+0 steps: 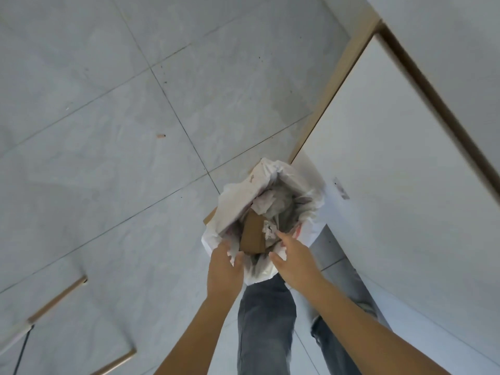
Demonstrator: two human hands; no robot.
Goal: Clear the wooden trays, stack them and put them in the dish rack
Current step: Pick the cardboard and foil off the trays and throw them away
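Head view, looking straight down at the tiled floor (108, 131). A white bin bag (238, 201) stands on the floor against the foot of a white cabinet (392, 158), mouth open upward. Inside: crumpled white paper (266, 203), a flat piece of brown cardboard (253, 235) with its long axis running from the near rim toward the far rim. Left hand (226, 269) is at the near-left rim of the bag, fingers curled and closed on a wad of white paper or bag edge; cannot tell which. Right hand (295, 262) is at the near-right rim, fingers extended and spread, empty, fingertips touching or just above a scrap of paper inside the mouth; contact not resolvable. Grey trousers (266, 320) directly below the bag. Wooden trays and dish rack: not in view, position unknown. Judgement: this is the discard part of clearing; waste is going into the bag. The bag mouth lies directly ahead of both hands, between them, the left nearer its rim. Next move probably calls for a release over the opening, then a turn away toward the trays.
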